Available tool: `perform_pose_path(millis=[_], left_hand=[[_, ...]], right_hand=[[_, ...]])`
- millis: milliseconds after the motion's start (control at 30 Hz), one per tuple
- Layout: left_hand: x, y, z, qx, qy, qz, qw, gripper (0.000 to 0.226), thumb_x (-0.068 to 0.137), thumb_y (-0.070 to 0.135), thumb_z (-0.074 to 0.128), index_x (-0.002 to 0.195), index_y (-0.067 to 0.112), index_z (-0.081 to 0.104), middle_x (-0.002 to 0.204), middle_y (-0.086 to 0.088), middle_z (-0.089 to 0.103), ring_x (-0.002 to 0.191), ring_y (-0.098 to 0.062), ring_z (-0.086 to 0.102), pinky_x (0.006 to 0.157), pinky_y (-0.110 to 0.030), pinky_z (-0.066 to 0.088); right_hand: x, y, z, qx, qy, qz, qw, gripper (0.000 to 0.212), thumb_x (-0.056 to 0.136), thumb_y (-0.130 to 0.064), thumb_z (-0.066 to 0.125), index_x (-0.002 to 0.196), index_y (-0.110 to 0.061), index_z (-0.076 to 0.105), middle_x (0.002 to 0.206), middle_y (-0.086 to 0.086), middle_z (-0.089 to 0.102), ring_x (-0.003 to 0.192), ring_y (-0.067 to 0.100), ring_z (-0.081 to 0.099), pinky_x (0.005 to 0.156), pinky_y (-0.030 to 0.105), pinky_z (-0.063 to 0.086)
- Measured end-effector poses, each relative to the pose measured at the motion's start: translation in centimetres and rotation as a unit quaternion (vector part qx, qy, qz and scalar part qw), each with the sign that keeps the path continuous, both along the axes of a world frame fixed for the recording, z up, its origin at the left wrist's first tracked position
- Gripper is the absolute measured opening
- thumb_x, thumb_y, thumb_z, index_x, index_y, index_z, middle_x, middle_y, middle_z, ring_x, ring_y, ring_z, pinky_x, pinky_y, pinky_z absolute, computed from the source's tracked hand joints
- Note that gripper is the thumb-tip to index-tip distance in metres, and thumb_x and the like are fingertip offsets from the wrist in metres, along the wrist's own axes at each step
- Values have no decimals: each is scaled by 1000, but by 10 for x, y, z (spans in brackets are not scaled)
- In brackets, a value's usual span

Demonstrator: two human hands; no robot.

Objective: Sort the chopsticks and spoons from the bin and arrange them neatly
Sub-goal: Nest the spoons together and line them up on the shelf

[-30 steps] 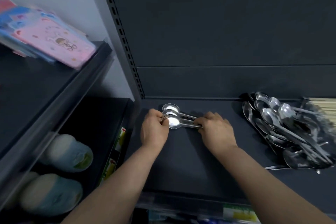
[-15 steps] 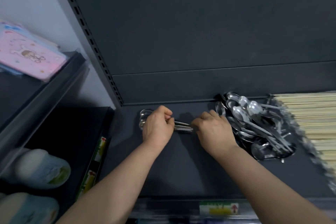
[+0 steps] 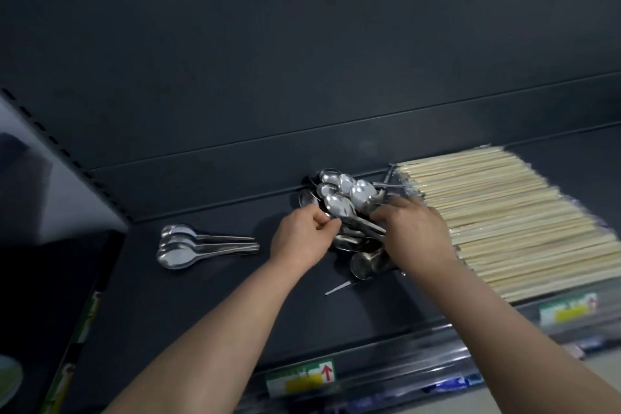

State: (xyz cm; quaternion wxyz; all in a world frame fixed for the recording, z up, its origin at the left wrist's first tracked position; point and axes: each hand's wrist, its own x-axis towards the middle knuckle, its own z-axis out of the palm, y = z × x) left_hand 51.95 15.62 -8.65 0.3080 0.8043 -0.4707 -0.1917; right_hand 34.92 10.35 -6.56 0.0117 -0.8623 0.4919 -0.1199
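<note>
Dark back panel [image 3: 302, 44] and dark shelf [image 3: 201, 306] of a store rack, seen from above; a slotted upright [image 3: 67, 151] bounds the bay at the left, with a pale wall beside it. The right part of the shelf is covered by a broad, even layer of pale wrapped chopsticks [image 3: 504, 212], laid parallel and reaching from the back panel to the front lip. A jumbled spoon pile [image 3: 349, 191] of bright metal is shown touching the left edge of the chopsticks, against the back panel. Both bare forearms are extended from the lower edge to this pile. The left hand [image 3: 299, 239] is placed at the pile's left edge, its thumb and curled fingertips [image 3: 327, 223] closed on the rim of the front spoon [image 3: 339, 207]. The right hand [image 3: 416, 235] is laid over the pile's right side, fingers bent down among the handles; whether anything is gripped there cannot be told. A small row of sorted spoons [image 3: 201, 244] is set well apart to the left, bowls leftward and handles together. One loose handle [image 3: 339, 287] lies near the pile's front. Two price labels [image 3: 300, 376] are fixed along the front lip.
</note>
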Motion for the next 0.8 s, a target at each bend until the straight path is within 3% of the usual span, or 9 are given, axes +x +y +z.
perform_pose_path(millis=[100,200,300,400,567,700,800], left_hand=[[-12,-8,2,10,-19,10,1000,18,82,40,64,72,27,58,71,14,64,78,-15,64,69,-32,53],[-18,-16,4,11,-48,35,998,5,92,30,54,94,27,58,97,6,68,94,-19,63,78,-35,52],[-19,-29,5,7,-62,42,997,24,96,22,48,119,19,55,119,-2,62,107,-23,60,86,-35,49],[-17,-45,8,34,-83,49,995,31,97,23,47,126,16,53,127,-8,56,116,-28,55,93,-36,44],[-23,-61,8,94,-120,63,986,28,97,17,47,122,13,57,123,-11,61,115,-31,55,86,-35,43],[-24,-60,7,65,-52,117,990,18,92,13,53,105,15,65,111,-5,67,105,-26,60,81,-30,47],[-23,-52,20,30,-19,137,990,19,87,6,49,82,18,63,90,-6,67,89,-28,62,77,-36,51]], right_hand=[[-13,-4,-5,1,-3,2,1000,29,84,-16,54,105,-30,69,107,-4,66,111,23,53,84,34,45],[-22,-10,-11,42,-26,36,998,22,90,-29,54,106,-28,69,107,-1,66,109,25,54,87,35,45],[-31,-14,-14,76,-31,65,995,23,90,-28,54,108,-29,69,108,0,67,108,25,55,89,35,45],[-37,-18,-17,74,-32,79,994,27,91,-24,50,110,-29,68,109,-1,66,109,24,54,89,33,45],[-41,-25,-18,73,-45,102,991,28,92,-21,49,110,-29,69,108,0,66,107,24,53,86,34,45],[-46,-31,-18,92,-29,111,989,30,90,-17,50,111,-29,68,110,0,66,109,24,53,87,34,45],[-42,-34,-11,90,-50,105,989,23,91,-22,51,105,-26,69,105,1,66,104,26,55,83,34,46]])
